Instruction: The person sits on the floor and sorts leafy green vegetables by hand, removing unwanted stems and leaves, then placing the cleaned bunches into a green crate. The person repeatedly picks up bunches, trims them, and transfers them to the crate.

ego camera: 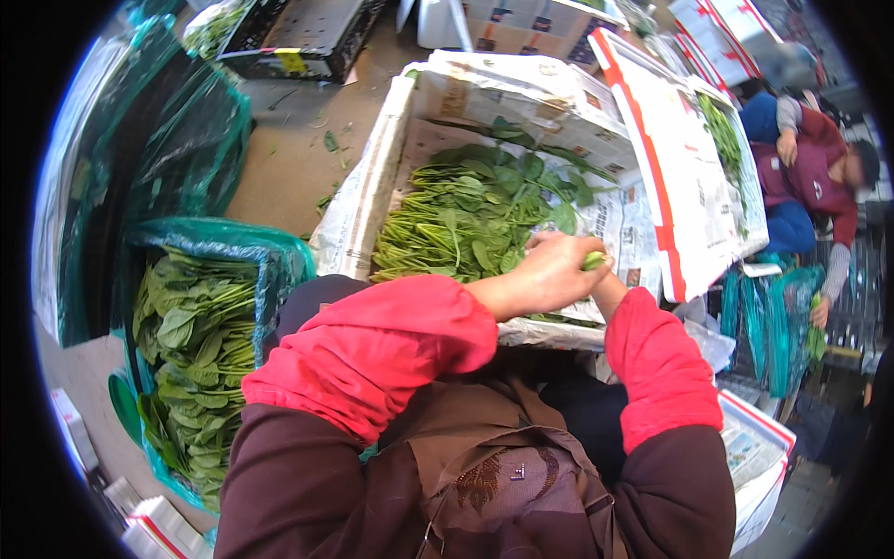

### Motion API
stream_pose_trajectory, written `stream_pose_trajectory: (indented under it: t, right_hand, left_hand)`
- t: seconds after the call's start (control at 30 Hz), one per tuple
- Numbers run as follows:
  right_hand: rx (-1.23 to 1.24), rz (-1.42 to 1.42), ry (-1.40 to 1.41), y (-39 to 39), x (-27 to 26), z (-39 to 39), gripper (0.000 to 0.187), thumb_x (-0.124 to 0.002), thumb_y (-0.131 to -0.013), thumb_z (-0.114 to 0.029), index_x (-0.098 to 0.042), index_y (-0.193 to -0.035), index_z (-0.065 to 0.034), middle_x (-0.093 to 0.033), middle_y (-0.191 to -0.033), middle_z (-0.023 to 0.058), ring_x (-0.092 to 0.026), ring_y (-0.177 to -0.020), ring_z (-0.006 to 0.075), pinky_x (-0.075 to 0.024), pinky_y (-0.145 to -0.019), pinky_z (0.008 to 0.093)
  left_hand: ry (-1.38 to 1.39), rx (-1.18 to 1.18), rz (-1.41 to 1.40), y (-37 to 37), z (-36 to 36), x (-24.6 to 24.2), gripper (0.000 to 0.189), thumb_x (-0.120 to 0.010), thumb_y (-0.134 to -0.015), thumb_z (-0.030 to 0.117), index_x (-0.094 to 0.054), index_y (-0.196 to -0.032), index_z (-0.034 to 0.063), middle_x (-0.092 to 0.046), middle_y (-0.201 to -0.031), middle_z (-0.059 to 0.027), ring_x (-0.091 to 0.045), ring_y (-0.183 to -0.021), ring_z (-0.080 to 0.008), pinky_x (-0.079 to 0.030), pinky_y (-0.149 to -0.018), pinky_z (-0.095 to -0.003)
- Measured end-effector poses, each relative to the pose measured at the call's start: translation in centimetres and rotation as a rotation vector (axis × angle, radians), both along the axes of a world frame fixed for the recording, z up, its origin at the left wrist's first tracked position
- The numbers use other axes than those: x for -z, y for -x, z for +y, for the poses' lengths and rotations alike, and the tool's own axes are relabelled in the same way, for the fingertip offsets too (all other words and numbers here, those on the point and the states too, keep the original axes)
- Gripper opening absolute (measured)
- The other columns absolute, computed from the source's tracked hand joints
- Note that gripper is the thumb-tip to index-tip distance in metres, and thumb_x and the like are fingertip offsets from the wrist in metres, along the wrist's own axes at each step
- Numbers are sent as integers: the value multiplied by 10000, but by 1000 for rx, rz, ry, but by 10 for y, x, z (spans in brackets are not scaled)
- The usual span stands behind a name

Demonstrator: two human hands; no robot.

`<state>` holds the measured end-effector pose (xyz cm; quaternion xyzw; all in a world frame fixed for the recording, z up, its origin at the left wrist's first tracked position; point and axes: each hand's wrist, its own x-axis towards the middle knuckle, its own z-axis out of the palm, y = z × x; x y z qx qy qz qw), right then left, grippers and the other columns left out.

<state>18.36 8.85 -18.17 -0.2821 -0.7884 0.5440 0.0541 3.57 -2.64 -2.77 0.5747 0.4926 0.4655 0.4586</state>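
Observation:
Over the near right part of a newspaper-lined foam box, my two hands meet. My left hand (555, 274) is closed around leafy greens, whose pale green stem ends (594, 260) poke out between the hands. Mostly hidden behind it, my right hand (609, 281) touches it at the stem ends; its finger pose cannot be told. Leafy greens (482, 202) lie in the foam box (377, 189), stems to the left and leaves to the right. More greens (202, 349) fill a container lined with green plastic (279, 244), beside my left elbow.
A white foam lid with red tape (649, 161) leans at the box's right side. A black crate (279, 59) stands at the far left, and dark green plastic (167, 140) lies nearer. At the right, another person (803, 168) sits holding greens (816, 335) near teal plastic bags.

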Motion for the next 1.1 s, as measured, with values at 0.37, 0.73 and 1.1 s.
stream_pose_trajectory:
  t: [0.37,0.73,1.1]
  right_hand:
    - [-171,53,-811,217,42,1,411,-682,-824,-207,-580,-1193,-59,-591,-1208,138,-526,-1170,309,-419,-962,422]
    - [-254,-285,-892,236,63,-17,253,-638,-852,-316,-685,-933,-82,-595,-935,160,-557,-957,342,-454,-812,471]
    - [-315,-395,-571,257,68,-19,422,-554,-924,-425,-647,-1170,-95,-638,-1069,258,-594,-1020,423,-468,-902,449]
  left_hand:
    - [-149,-182,-9,22,17,-1,175,-591,-904,204,-620,-926,33,-629,-739,-199,-616,-712,-413,-485,-631,-470]
    - [-141,-198,54,37,7,-7,149,-650,-777,155,-567,-866,67,-639,-758,-150,-626,-736,-398,-475,-619,-498]
    - [-256,-291,74,42,6,-7,202,-720,-722,155,-555,-802,72,-622,-692,-130,-615,-671,-389,-446,-563,-493]
